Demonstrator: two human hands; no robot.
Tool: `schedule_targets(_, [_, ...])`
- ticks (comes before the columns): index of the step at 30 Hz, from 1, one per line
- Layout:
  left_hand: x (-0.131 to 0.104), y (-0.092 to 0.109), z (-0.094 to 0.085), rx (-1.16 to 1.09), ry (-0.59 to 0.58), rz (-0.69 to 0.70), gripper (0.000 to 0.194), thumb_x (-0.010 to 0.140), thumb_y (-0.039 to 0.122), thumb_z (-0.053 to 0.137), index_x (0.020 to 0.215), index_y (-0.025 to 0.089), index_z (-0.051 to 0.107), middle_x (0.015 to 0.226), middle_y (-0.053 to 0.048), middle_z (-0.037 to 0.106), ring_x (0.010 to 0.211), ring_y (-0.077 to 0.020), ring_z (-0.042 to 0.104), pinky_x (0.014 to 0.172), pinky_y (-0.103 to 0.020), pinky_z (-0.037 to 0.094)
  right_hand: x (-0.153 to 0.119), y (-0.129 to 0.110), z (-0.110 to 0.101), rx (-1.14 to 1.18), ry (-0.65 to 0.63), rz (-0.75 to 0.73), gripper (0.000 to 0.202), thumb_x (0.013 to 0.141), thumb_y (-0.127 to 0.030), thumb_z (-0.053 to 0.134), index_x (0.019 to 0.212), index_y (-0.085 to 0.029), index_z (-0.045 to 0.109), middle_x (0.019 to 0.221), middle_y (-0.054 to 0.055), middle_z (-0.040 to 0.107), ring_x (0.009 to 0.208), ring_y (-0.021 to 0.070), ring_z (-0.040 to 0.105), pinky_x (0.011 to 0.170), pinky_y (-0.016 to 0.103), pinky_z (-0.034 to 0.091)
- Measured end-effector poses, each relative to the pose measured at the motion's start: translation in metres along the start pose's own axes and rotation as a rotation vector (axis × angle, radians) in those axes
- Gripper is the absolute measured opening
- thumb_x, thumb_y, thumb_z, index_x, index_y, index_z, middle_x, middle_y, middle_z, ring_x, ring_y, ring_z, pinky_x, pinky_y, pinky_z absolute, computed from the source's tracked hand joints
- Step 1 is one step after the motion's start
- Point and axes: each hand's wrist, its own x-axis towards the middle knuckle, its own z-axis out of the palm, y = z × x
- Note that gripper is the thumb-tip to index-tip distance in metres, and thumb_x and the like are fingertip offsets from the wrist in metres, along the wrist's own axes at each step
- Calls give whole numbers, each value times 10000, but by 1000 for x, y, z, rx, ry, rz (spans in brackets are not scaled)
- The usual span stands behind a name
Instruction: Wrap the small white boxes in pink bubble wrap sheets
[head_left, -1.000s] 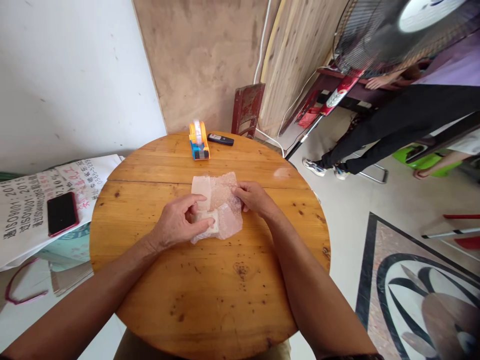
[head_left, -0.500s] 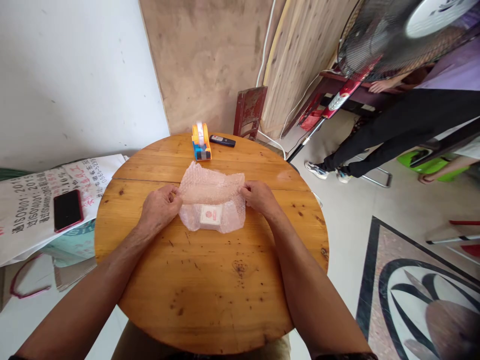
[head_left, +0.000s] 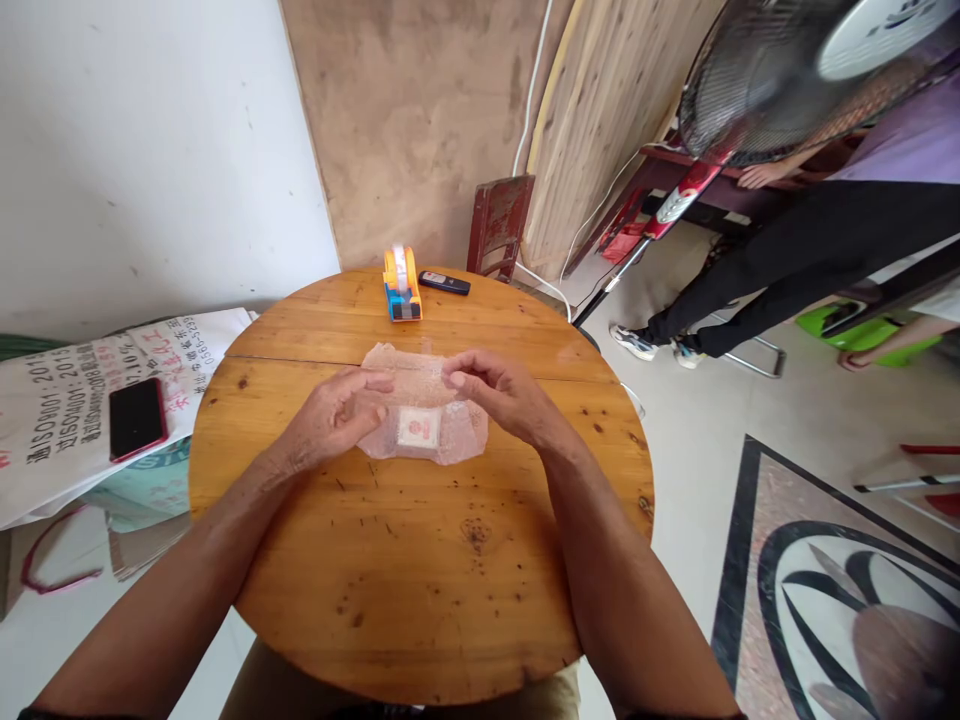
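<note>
Head view: left fingers (head_left: 366, 381) spread, pinch of right fingers (head_left: 480, 364) unclear, bubble wrap (head_left: 401, 382) part-hidden behind, print on box (head_left: 418, 429) illegible

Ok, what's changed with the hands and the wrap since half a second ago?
Both hands moved inward: the left hand let go of the left edge of the bubble wrap, the right hand its right edge; whether the right one touches the wrap now is unclear. The wrap's raised far part settled flatter. The white box, tape dispenser and phone stayed put.
</note>
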Motion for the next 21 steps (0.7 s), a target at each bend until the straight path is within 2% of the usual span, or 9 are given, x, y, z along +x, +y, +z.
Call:
schedule_targets(3, [2, -2, 3, 10, -96, -1, 486, 852, 391, 623, 1294, 193, 589, 1150, -106, 696, 1058, -264, 623, 917, -363, 460, 1, 2, 6, -22, -98, -20, 311, 941, -454, 463, 902, -196, 633, 871, 18, 631, 808, 156, 557, 730, 265, 415])
schedule_targets(7, [2, 0, -1, -52, -100, -69, 460, 876, 424, 602, 1278, 199, 609, 969, -68, 715, 894, -226, 649, 783, -307, 484, 1, 6, -1, 25, -144, 82, 426, 952, -516, 424, 786, -170, 609, 710, 8, 595, 675, 135, 525, 660, 261, 403])
schedule_targets(10, [-1, 3, -14, -258, -155, -146, 439, 924, 458, 526, 1252, 186, 629, 723, -34, 693, 755, -209, 655, 748, -308, 485, -5, -3, -13, 253, -449, 136, 436, 943, -549, 452, 883, -155, 629, 634, -14, 582, 611, 122, 539, 644, 255, 433])
schedule_targets(11, [-2, 4, -20, -337, -247, -177, 446, 935, 481, 497, 1225, 175, 642, 650, -30, 678, 697, -207, 656, 718, -308, 488, -7, -7, -16, 304, -585, 158, 432, 937, -552, 475, 905, -151, 630, 622, -23, 574, 593, 115, 540, 640, 254, 443])
schedule_targets(13, [-3, 5, -28, -422, -532, -245, 450, 928, 507, 504, 1167, 162, 665, 643, -49, 697, 646, -204, 659, 659, -295, 494, -9, -10, -19, 344, -772, 186, 423, 917, -553, 527, 891, -143, 628, 609, -39, 548, 555, 96, 521, 612, 241, 444])
schedule_targets(15, [-3, 4, -31, -426, -769, -291, 411, 904, 491, 559, 1135, 165, 654, 677, -50, 709, 641, -188, 659, 625, -269, 495, -8, -7, -18, 335, -799, 197, 423, 903, -553, 552, 846, -138, 615, 596, -54, 508, 524, 79, 488, 571, 224, 427])
schedule_targets(17, [-3, 2, -28, -409, -866, -316, 366, 880, 463, 606, 1097, 170, 631, 684, -24, 683, 623, -163, 644, 593, -242, 488, -6, 2, -15, 300, -731, 213, 412, 895, -543, 560, 796, -144, 591, 579, -63, 479, 506, 76, 480, 547, 220, 428])
schedule_targets(19, [-1, 0, -22, -398, -796, -310, 329, 865, 446, 622, 1042, 169, 619, 683, 4, 635, 584, -134, 606, 552, -220, 461, -3, 10, -13, 253, -653, 257, 391, 892, -523, 558, 749, -160, 552, 575, -59, 487, 507, 89, 507, 540, 232, 454])
schedule_targets(21, [0, 0, -15, -374, -562, -254, 275, 860, 410, 616, 993, 170, 618, 727, 9, 612, 614, -124, 585, 570, -220, 453, -1, 14, -12, 214, -586, 288, 353, 883, -500, 566, 755, -172, 533, 602, -44, 530, 535, 110, 549, 540, 246, 472])
